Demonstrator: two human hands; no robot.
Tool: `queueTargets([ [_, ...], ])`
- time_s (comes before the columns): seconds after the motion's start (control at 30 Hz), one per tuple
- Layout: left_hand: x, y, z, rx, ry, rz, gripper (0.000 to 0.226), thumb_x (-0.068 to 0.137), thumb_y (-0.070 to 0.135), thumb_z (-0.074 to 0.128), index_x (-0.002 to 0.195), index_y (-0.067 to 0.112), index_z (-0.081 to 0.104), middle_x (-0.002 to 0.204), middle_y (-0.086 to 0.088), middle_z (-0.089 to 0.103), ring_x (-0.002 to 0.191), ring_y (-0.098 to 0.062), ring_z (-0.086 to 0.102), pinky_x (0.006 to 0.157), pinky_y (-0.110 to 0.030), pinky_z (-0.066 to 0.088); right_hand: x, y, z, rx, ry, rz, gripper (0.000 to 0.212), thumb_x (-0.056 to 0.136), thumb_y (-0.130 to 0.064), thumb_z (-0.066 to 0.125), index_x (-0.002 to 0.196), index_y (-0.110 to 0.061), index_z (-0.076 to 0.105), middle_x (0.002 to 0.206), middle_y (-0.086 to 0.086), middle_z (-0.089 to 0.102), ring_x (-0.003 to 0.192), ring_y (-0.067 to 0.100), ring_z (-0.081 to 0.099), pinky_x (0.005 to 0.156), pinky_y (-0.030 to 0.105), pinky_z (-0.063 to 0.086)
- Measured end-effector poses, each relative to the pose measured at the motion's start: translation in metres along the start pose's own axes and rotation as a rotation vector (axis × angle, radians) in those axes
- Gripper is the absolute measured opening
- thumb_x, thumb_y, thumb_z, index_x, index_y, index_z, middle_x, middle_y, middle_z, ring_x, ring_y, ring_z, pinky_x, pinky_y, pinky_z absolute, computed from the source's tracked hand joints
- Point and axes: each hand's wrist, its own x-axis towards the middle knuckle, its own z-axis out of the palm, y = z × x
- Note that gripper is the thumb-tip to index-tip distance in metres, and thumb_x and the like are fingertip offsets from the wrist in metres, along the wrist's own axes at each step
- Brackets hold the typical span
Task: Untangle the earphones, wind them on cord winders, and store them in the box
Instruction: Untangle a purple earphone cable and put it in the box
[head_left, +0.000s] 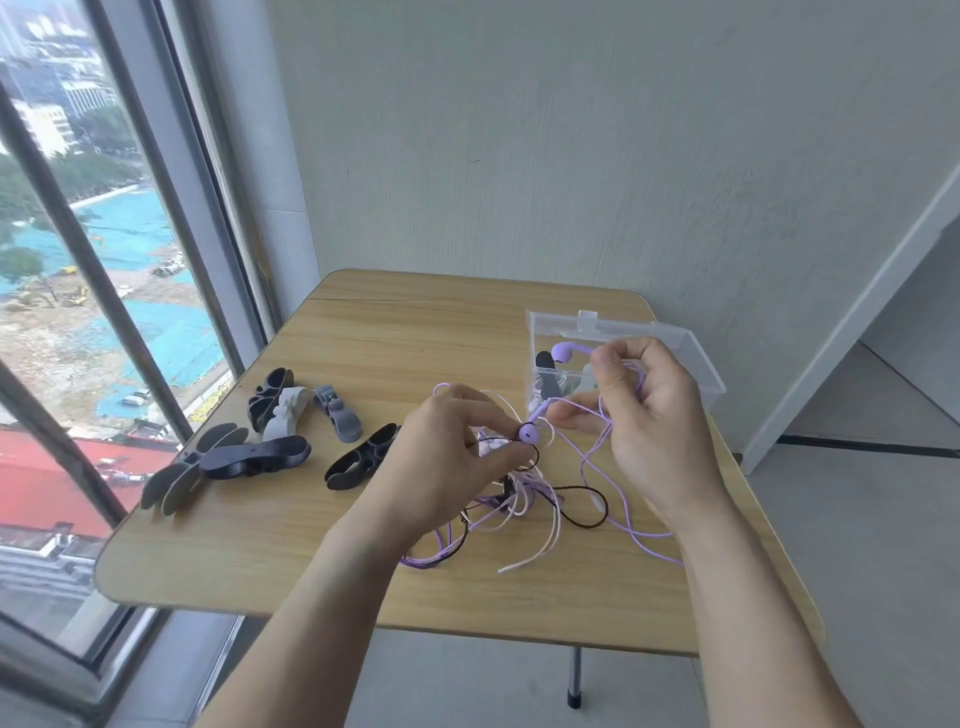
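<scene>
The right hand (644, 415) is pinching a purple earphone cord (618, 499) at right of centre, fingers curled round it, with one purple earbud (563, 352) standing up just above the thumb; the left hand (457, 441) is gripping the tangle (511, 493) at centre frame, thumb and forefinger closing just beside a second purple earbud (530, 432); the cord is running from the right hand down and leftward into the tangle, so its free length is lying between the two hands and the knot is sitting under and nearer the left hand; in my judgement the coming pull should go rightward and up, away from the left hand, along that line; the tangle is resting on the counter (363, 519) with purple, pale pink and black cords crossing, three colours as far as I can tell; two purple earbuds are showing; the cord winders (270, 441) are lying at left of centre, about six of them, some overlapping so the count is unsure; one clear box (691, 358) is standing open behind the right hand, with a dark winder seemingly inside
</scene>
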Motion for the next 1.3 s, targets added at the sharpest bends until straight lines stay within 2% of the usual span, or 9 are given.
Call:
queueTargets([
  [0.2,0.001,0.002,0.002,-0.053,0.224,-0.004,0.009,0.078,0.038,0.082,0.077,0.031,0.077,0.055,0.001,0.065,0.046,-0.005,0.045,0.049,-0.016,0.033,0.001,0.002,-0.003,0.052,0.135,0.132,0.014,0.106,-0.015,0.046,0.102,-0.002,0.051,0.098,0.001,0.077,0.072,0.041,0.074,0.062,0.04,0.062],
  [0.3,-0.001,0.006,0.003,-0.05,0.206,0.037,0.014,0.082,0.021,0.078,0.079,0.033,0.072,0.055,0.009,0.062,0.053,-0.005,0.051,0.051,-0.015,0.038,0.002,0.004,0.001,0.205,0.214,0.287,0.025,0.106,-0.015,0.046,0.099,0.001,0.064,0.059,-0.001,0.053,0.076,0.044,0.074,0.06,0.036,0.061],
  [0.37,-0.001,0.005,0.005,-0.04,0.182,0.054,0.025,0.083,0.011,0.07,0.077,0.035,0.069,0.063,0.005,0.066,0.054,-0.011,0.053,0.053,-0.024,0.044,0.002,0.004,0.005,0.315,0.231,0.376,0.032,0.107,-0.016,0.043,0.102,-0.001,0.071,0.063,-0.002,0.028,0.08,0.044,0.074,0.062,0.035,0.061],
  [0.5,-0.002,0.005,0.006,-0.033,0.083,0.079,0.025,0.081,0.009,0.06,0.077,0.033,0.063,0.079,0.002,0.071,0.064,-0.018,0.059,0.061,-0.029,0.049,0.003,0.003,0.011,0.523,0.284,0.469,0.029,0.108,-0.013,0.041,0.106,0.002,0.066,0.055,-0.003,0.036,0.074,0.038,0.075,0.059,0.038,0.063],
  [0.8,-0.003,0.01,0.009,-0.107,0.136,0.076,0.016,0.088,0.03,0.072,0.076,0.025,0.063,0.069,0.007,0.07,0.064,-0.008,0.063,0.064,-0.028,0.051,-0.001,-0.001,0.028,0.72,0.359,0.538,0.019,0.106,-0.006,0.044,0.115,0.005,0.056,0.117,0.021,0.054,0.065,0.033,0.075,0.06,0.042,0.063],
  [0.97,-0.002,0.01,0.002,-0.142,0.058,0.067,0.02,0.086,0.019,0.074,0.099,0.028,0.062,0.075,0.007,0.073,0.06,-0.013,0.056,0.058,-0.028,0.051,-0.002,0.003,0.03,0.808,0.422,0.582,0.015,0.105,-0.004,0.045,0.116,0.005,0.051,0.124,0.029,0.051,0.059,0.031,0.073,0.048,0.035,0.059],
  [1.1,-0.002,0.005,0.005,0.04,0.052,0.018,0.011,0.087,0.016,0.066,0.083,0.024,0.072,0.052,0.018,0.057,0.045,-0.005,0.047,0.047,-0.014,0.036,0.0,0.003,0.026,0.741,0.421,0.536,0.015,0.104,-0.008,0.049,0.111,0.005,0.053,0.093,0.013,0.046,0.055,0.026,0.072,0.049,0.035,0.059],
  [1.2,-0.001,0.003,0.004,0.144,0.033,0.018,0.008,0.084,0.03,0.075,0.081,0.023,0.072,0.061,0.017,0.058,0.057,0.005,0.052,0.053,-0.01,0.036,0.002,0.0,0.02,0.619,0.411,0.488,0.021,0.105,-0.012,0.049,0.093,0.001,0.06,0.074,0.005,0.035,0.049,0.017,0.068,0.047,0.029,0.057],
  [1.3,0.001,-0.005,0.0,0.243,-0.076,0.007,0.013,0.077,0.036,0.082,0.079,0.028,0.072,0.075,0.013,0.061,0.067,0.009,0.053,0.058,-0.01,0.036,0.004,0.001,0.012,0.525,0.397,0.467,0.024,0.105,-0.015,0.05,0.112,0.001,0.066,0.072,0.001,0.03,0.041,0.01,0.06,0.044,0.023,0.052],
])
